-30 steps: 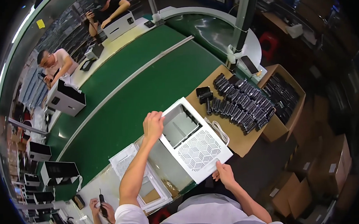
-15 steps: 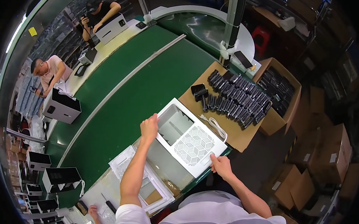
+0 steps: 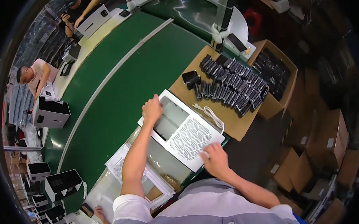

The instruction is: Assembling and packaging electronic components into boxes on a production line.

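Here's the right hand (image 3: 216,160), nearest the body, with its bent fingers over the near short end of the white case (image 3: 191,137); they blur there, and whether they grip or only touch, I can't tell. The case lies right between the two hands on the bench (image 3: 168,163), patterned grille toward the right hand, opening toward the left. And its long axis is the thing to watch: it slants from lower right up to upper left, practically a line from one hand to the other. Up at the far short end, the left hand (image 3: 152,109) has its fingers curled over the edge, grasping the case. So each hand has its own end, and neither is nearer!

Left of the case, part-covered by the left forearm, lies a white frame (image 3: 166,195). Just right of the case, a coiled white cord (image 3: 213,118) sits on cardboard (image 3: 237,131), and beyond that, rows of black parts (image 3: 237,86). Farther out sweeps the green belt (image 3: 126,94), with two co-workers at white machines across it.
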